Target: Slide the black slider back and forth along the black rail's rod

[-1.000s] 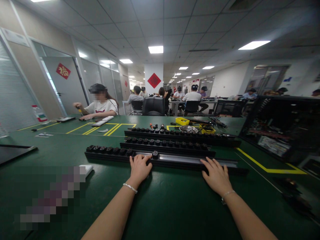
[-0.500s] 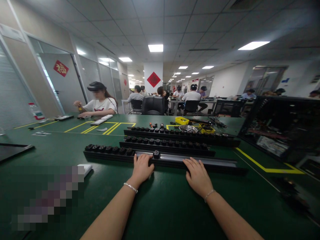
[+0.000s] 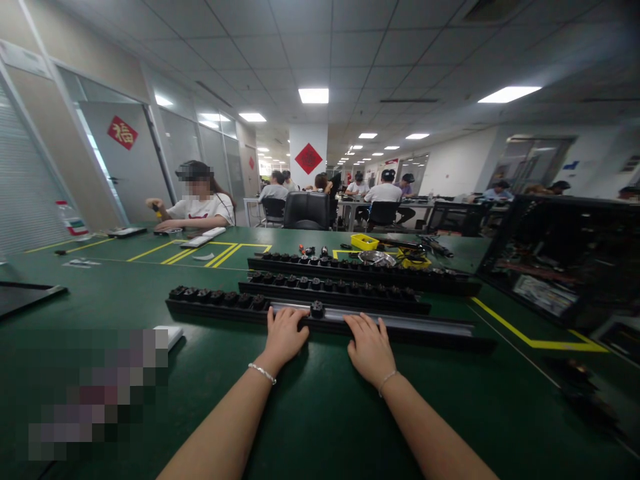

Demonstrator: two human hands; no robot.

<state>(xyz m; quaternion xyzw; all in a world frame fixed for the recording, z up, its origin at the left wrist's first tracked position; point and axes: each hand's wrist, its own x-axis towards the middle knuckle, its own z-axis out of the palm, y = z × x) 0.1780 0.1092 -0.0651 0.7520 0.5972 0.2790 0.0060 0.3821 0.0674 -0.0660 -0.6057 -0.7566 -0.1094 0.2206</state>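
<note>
A long black rail [image 3: 430, 331] with a pale grey channel lies across the green table in front of me. Several black socket-like blocks [image 3: 217, 297] sit side by side on its left part. One separate block [image 3: 317, 309] stands in the channel between my hands. My left hand [image 3: 287, 333] rests on the rail just left of that block, fingers spread and thumb close to it. To the block's right, my right hand [image 3: 371, 348] lies over the front edge of the rail with its fingers stretched out, apart from the block.
Two more rails with blocks [image 3: 330, 285] lie behind. A yellow bin [image 3: 364, 241], a metal dish [image 3: 376, 258] and tools are farther back. A dark open case [image 3: 560, 260] stands at right. A co-worker [image 3: 203, 200] sits across at left.
My right hand has moved left along the rail toward the single block. That block sits slightly farther right of my left hand, which has hardly moved.
</note>
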